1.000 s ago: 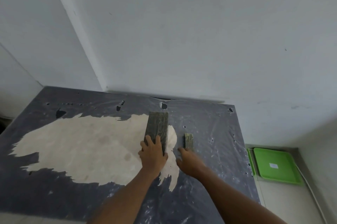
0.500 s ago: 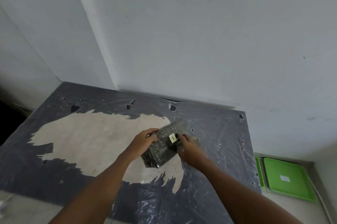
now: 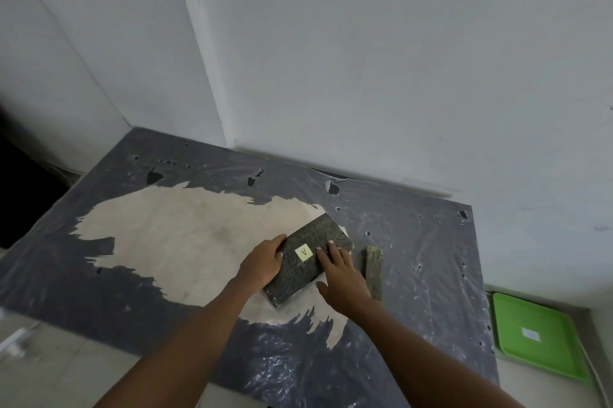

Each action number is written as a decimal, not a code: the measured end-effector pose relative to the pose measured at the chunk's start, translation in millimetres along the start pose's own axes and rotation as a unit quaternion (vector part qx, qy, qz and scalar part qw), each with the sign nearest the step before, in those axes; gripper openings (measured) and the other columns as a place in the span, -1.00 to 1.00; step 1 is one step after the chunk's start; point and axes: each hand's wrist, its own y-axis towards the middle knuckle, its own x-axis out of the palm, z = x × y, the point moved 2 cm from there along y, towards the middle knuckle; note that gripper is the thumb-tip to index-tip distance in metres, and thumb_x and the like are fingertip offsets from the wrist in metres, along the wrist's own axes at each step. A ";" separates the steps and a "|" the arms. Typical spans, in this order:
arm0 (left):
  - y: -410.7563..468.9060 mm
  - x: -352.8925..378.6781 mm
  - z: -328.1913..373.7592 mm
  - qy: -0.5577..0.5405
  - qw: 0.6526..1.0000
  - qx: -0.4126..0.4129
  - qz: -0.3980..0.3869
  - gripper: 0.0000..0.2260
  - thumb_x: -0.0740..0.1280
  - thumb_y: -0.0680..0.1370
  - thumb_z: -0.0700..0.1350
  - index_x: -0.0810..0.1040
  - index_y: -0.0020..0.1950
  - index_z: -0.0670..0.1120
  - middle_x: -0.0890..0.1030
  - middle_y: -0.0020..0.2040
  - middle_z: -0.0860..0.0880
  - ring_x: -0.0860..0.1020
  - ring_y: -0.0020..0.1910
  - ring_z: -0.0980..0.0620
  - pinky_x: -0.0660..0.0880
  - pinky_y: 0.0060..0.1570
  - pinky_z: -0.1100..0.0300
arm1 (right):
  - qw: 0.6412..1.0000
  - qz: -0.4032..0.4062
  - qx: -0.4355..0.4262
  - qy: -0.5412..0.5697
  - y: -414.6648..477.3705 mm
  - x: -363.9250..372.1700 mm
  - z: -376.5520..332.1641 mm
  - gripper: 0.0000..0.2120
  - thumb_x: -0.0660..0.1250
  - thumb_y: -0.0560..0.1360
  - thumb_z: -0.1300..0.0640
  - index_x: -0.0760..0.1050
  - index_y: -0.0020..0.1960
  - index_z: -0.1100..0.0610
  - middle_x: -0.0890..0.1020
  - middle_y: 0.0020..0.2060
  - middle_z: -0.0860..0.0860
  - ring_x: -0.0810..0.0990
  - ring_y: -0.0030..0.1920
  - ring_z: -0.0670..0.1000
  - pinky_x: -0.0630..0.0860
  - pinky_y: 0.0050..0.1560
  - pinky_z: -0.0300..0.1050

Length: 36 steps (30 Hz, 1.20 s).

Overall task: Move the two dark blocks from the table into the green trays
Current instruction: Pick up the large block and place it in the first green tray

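A large dark block [image 3: 298, 270] with a pale label marked "A" lies tilted on the table [image 3: 431, 275]. My left hand [image 3: 262, 263] grips its left edge. My right hand [image 3: 341, 275] rests on its right side with fingers spread over the top. A smaller, narrow dark block [image 3: 374, 270] lies just right of my right hand, untouched. The green trays [image 3: 537, 338] sit stacked on the floor beyond the table's right edge, with a small white label inside the top one.
The table is covered in torn dark plastic sheeting with a large bare pale patch [image 3: 185, 241]. White walls meet in a corner behind the table. Pale floor shows at the lower left and around the trays.
The large block has been turned over and rotated, so its labelled face is up. My right hand has left the small block and now lies on the large one. The view shifted left.
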 end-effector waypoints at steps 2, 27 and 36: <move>-2.3 4.9 2.1 0.045 0.999 0.001 0.017 -0.56 0.14 0.70 -0.09 0.21 0.60 0.02 0.50 0.39 -0.12 0.52 0.32 -0.14 0.53 0.29 -0.09 | 1.000 -0.003 -0.002 0.010 1.4 0.5 -2.5 -0.27 0.28 0.58 -0.03 -0.08 0.58 0.03 -0.10 0.60 0.08 -0.10 0.57 0.17 0.29 0.46 0.24; -26.3 32.9 44.7 -0.098 0.988 -0.015 -0.120 -0.46 0.29 0.61 -0.18 0.01 0.43 -0.07 0.53 0.32 -0.21 0.60 0.05 -0.06 0.57 0.00 0.18 | 0.983 0.029 0.169 0.065 -26.3 40.1 -29.8 -0.11 0.12 0.50 -0.35 -0.25 0.57 0.05 -0.25 0.55 0.29 -0.22 0.56 0.31 -0.05 0.50 0.36; -18.5 10.5 47.3 0.155 0.979 0.069 -0.114 -0.73 0.32 0.57 -0.05 0.33 0.21 -0.05 0.59 0.12 -0.12 0.61 0.01 -0.12 0.58 -0.03 0.02 | 0.987 0.003 0.154 0.036 -25.0 40.2 -29.5 0.09 0.34 0.33 -0.34 -0.27 0.55 0.00 -0.23 0.56 0.23 -0.03 0.50 0.38 0.18 0.41 0.38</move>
